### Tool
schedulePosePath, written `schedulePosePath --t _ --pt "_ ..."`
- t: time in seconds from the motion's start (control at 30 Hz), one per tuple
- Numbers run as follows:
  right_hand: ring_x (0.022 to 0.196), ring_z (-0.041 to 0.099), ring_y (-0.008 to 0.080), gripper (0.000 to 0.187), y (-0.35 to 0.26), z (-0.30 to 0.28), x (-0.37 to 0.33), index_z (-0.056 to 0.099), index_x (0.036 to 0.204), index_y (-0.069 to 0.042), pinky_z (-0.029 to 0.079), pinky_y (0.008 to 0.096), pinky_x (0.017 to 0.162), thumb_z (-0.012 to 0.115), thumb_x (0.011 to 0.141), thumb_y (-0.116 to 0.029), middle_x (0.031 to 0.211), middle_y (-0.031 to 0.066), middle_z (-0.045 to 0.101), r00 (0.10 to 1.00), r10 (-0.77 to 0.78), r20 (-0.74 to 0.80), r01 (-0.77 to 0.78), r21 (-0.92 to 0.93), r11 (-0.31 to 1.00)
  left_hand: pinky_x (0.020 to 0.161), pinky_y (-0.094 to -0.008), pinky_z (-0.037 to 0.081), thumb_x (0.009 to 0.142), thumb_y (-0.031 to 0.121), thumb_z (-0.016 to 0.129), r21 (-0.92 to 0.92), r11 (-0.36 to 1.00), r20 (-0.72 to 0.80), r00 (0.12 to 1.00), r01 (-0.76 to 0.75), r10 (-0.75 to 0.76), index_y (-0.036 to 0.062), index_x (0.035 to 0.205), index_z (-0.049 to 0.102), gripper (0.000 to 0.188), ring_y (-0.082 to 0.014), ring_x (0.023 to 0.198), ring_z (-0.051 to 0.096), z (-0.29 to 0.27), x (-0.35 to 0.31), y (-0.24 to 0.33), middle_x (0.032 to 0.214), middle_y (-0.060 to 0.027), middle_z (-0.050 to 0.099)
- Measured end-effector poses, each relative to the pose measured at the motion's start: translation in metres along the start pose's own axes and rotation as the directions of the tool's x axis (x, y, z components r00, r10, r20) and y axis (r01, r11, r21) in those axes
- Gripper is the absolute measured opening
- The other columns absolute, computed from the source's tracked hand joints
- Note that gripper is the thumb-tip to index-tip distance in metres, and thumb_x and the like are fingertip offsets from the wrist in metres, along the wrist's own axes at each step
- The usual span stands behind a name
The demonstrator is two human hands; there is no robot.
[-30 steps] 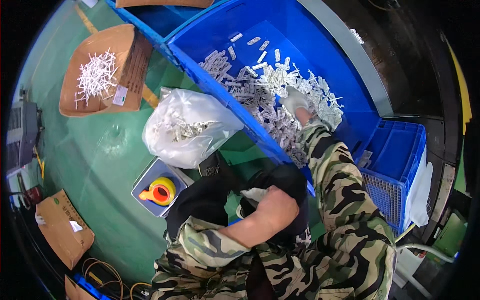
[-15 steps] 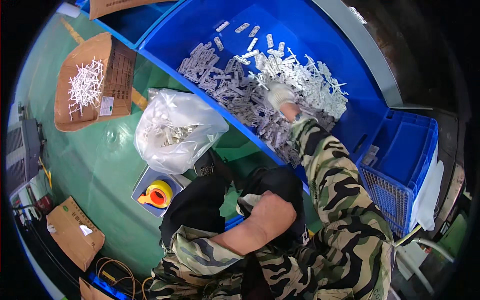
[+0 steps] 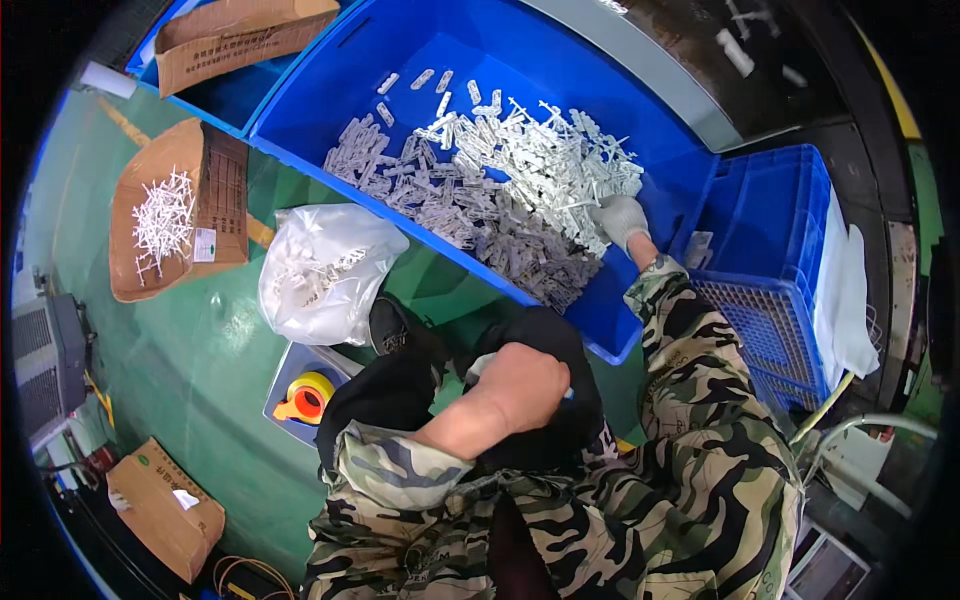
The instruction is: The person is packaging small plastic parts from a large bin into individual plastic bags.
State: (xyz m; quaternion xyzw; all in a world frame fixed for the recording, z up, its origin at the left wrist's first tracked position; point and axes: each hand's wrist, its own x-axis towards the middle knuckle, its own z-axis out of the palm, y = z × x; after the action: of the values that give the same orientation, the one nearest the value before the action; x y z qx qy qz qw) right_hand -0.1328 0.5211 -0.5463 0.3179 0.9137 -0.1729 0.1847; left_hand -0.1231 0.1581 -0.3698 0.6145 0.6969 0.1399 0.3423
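Observation:
Inside a large blue bin [image 3: 440,75], a wide heap of small white plastic pieces [image 3: 500,190] covers much of the bottom. My right hand [image 3: 622,220], in a white knitted glove, is at the heap's right edge. Its fingers are drawn together among the pieces, and whatever is between them is hidden. My left hand [image 3: 525,388] is bare at the back and curled closed above my knee. Its fingertips are out of sight, with some pale material showing beside the thumb side.
A clear bag of white pieces [image 3: 330,265] and a cardboard box of thin white sticks [image 3: 125,230] stand on the green floor. Yellow tape [image 3: 313,392] lies in a small tray near my leg. A blue crate [image 3: 765,290] adjoins the bin's right side.
My right hand has moved right and slightly down, from the middle of the heap to its right edge. My left hand stays curled over my knee. The view has shifted.

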Motion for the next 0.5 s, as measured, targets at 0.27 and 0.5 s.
schedulePosePath --t 0.27,0.5 --pt "0.066 0.07 0.0163 0.034 -0.263 -0.094 -0.046 0.077 0.09 -0.007 0.055 0.0353 0.063 0.07 0.087 -0.039 0.075 0.0086 0.074 0.874 -0.47 -0.125 0.41 0.707 0.575 0.071 -0.0476 0.056 0.083 0.036 0.076 -0.06 0.994 -0.079 0.992 0.092 -0.097 0.008 0.091 0.072 0.029 -0.0357 0.08 0.072 -0.015 -0.002 -0.01 0.079 -0.0153 0.072" --pt "0.103 0.069 0.0381 0.044 -0.373 -0.115 -0.089 0.073 0.116 -0.007 0.055 0.0424 0.094 0.07 0.082 -0.034 0.111 0.0176 0.074 0.683 -0.568 -0.458 0.712 0.591 0.379 0.112 -0.046 0.039 0.093 0.035 0.063 0.006 0.981 -0.509 0.845 0.196 -0.165 0.0097 0.136 0.06 0.05 -0.0351 0.131 0.053 0.006 0.015 -0.07 0.139 -0.0158 0.06"
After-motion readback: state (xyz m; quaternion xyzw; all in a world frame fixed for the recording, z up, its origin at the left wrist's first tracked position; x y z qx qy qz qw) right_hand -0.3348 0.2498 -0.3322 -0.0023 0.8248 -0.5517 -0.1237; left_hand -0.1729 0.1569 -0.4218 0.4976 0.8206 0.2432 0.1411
